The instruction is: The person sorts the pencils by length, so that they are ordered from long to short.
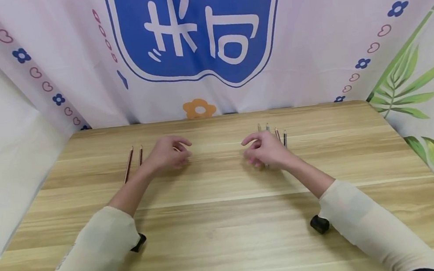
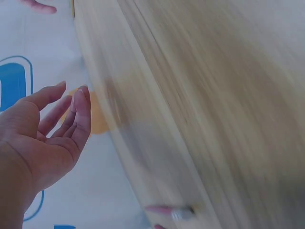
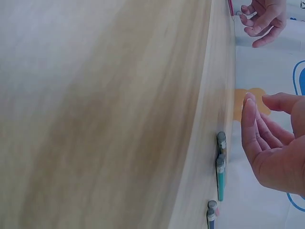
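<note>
Holds left hand (image 1: 168, 153) and right hand (image 1: 264, 149) above the table (image 1: 219, 228), with thumbs (image 3: 281, 102) slightly apart from loosely bent fingers (image 2: 83, 107), gripping nothing. Has two pencils (image 1: 128, 165) beside left arm (image 1: 137, 188) and four pencils (image 1: 278, 135) partly behind right hand, with long axes running near to far, sharpened tips towards the curtain (image 1: 309, 33).

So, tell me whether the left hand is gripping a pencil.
No, the left wrist view shows the left hand loosely curved with nothing in its grasp.
</note>
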Available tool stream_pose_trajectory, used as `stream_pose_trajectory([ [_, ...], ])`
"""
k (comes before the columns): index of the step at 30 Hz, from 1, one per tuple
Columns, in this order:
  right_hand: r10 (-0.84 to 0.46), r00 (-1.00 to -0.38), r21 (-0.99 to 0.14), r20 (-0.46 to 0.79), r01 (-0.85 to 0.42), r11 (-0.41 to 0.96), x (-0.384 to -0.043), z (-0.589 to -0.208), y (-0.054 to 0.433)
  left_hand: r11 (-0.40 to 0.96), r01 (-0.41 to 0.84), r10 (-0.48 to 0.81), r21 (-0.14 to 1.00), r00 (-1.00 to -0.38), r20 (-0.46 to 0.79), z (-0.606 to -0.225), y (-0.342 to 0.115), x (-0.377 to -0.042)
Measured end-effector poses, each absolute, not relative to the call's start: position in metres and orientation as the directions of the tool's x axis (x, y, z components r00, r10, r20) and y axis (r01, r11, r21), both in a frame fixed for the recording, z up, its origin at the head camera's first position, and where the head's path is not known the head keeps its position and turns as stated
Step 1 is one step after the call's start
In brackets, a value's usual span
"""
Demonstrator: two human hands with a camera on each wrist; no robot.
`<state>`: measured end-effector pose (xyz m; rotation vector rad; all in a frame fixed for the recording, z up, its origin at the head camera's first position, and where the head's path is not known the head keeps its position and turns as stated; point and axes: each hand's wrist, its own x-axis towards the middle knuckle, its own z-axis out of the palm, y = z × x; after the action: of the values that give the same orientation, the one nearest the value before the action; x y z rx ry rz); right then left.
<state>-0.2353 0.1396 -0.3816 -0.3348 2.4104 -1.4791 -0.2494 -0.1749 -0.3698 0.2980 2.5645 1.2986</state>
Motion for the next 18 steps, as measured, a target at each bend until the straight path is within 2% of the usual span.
stream_pose_trajectory([
  [18,-0.296,-0.947,-0.878,-0.126,-0.033,0.478,-0.238,-0.376,0.161,0.492,0.05,0.356,0.869,-0.923,-0.149,-0.374,-0.112,-0.254],
])
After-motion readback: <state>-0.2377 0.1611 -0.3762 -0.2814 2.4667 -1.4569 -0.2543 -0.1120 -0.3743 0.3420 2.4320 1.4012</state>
